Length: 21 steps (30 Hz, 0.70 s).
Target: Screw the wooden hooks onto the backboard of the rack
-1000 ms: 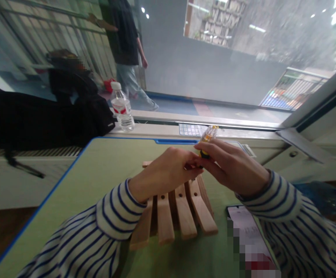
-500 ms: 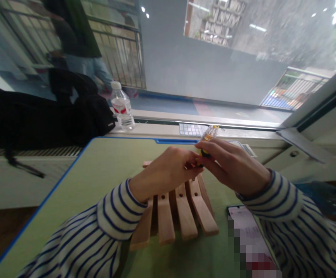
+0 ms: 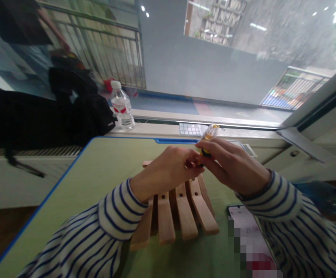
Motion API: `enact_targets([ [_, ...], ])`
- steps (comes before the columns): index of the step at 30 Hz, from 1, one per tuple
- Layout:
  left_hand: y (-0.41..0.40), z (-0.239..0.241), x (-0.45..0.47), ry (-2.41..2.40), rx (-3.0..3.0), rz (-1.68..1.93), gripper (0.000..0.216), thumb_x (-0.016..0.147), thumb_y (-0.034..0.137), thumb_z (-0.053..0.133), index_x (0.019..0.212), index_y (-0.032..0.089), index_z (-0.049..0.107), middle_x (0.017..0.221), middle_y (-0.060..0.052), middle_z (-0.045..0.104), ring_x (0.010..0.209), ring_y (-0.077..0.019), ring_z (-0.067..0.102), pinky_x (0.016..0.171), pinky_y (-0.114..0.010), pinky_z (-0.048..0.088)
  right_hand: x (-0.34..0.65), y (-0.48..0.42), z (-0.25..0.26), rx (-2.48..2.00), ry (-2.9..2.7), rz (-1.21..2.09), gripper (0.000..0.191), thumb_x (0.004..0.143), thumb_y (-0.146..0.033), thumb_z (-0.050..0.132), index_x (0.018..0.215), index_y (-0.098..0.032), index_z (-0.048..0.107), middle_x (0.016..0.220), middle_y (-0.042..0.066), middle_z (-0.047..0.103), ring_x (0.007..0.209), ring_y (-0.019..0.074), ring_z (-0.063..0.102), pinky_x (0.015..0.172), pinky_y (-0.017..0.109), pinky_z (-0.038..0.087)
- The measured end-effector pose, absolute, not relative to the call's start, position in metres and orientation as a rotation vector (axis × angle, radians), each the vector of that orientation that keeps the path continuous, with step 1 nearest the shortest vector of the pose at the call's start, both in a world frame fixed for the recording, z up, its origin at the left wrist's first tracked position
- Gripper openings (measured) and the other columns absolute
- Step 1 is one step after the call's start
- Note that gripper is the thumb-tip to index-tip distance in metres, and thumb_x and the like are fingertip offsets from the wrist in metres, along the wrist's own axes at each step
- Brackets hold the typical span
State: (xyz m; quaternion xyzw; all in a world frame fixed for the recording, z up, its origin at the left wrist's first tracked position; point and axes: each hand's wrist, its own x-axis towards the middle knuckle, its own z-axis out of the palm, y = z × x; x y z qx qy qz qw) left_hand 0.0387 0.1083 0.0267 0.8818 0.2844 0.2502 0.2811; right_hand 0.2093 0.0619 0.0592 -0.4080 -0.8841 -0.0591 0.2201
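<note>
Through the head camera you see your two hands: your left hand [image 3: 164, 173] and your right hand [image 3: 233, 164], each in a white sleeve with navy stripes [image 3: 121, 216]. Your right hand is closed, its thumb and fingers pinching one small translucent amber object [image 3: 210, 134] with a yellow-and-black lower end, which stands tilted just above your knuckles. Your left hand is curled in against that lower end, its fingers partly hidden, so you cannot tell whether it grips or only touches. Both hands hover over one slatted wooden trivet [image 3: 164, 218], which shows at least four pale, smooth slats, three with a round hole. One phone [image 3: 243, 224], its screen pixelated, lies just to the right of the trivet. Both rest on a green desk [image 3: 104, 173] with a blue edge. Beyond it, on a pale window sill [image 3: 202, 120], stand one clear plastic water bottle [image 3: 121, 108] with a red-marked label and one flat grid-patterned card [image 3: 191, 129]. One soft black bag [image 3: 40, 116] lies to the left, before a large window [image 3: 211, 61].
</note>
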Motion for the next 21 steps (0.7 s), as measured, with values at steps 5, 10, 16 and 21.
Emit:
enact_targets([
  [5,0.108,0.0268,0.0398,0.763,2.375,0.666,0.015,0.08,0.03,0.057,0.083,0.017,0.064,0.074,0.001,0.066,0.068,-0.0115,0.06,0.06,-0.022,0.039,0.2096,0.061,0.057,-1.139,-2.42,-0.207,0.027,0.089,-0.026,0.044,0.109,-0.01,0.052,0.095,0.009,0.059,0.084,0.0139,0.055,0.075,0.028,0.046],
  [10,0.108,0.0276,0.0392,0.738,2.378,0.652,0.017,0.082,0.029,0.053,0.086,0.017,0.064,0.077,0.0,0.067,0.071,-0.0117,0.06,0.063,-0.022,0.039,0.2097,0.0606,0.0558,-1.147,-2.399,-0.252,0.026,0.089,-0.027,0.044,0.107,-0.01,0.052,0.091,0.008,0.059,0.08,0.0139,0.054,0.073,0.028,0.046],
  [16,0.1077,0.0309,0.039,0.734,2.366,0.631,0.017,0.083,0.029,0.052,0.085,0.017,0.064,0.076,0.0,0.066,0.069,-0.0115,0.06,0.061,-0.021,0.039,0.2103,0.061,0.0553,-1.148,-2.396,-0.246,0.026,0.089,-0.027,0.044,0.108,-0.011,0.051,0.088,0.007,0.057,0.079,0.0142,0.053,0.073,0.029,0.046],
  [21,0.1085,0.0282,0.0373,0.72,2.35,0.652,0.016,0.082,0.028,0.054,0.083,0.017,0.065,0.073,0.001,0.066,0.067,-0.0107,0.059,0.06,-0.021,0.039,0.21,0.0602,0.0554,-1.16,-2.403,-0.149,0.028,0.087,-0.025,0.046,0.112,-0.012,0.05,0.095,0.008,0.059,0.079,0.0137,0.054,0.072,0.028,0.046],
])
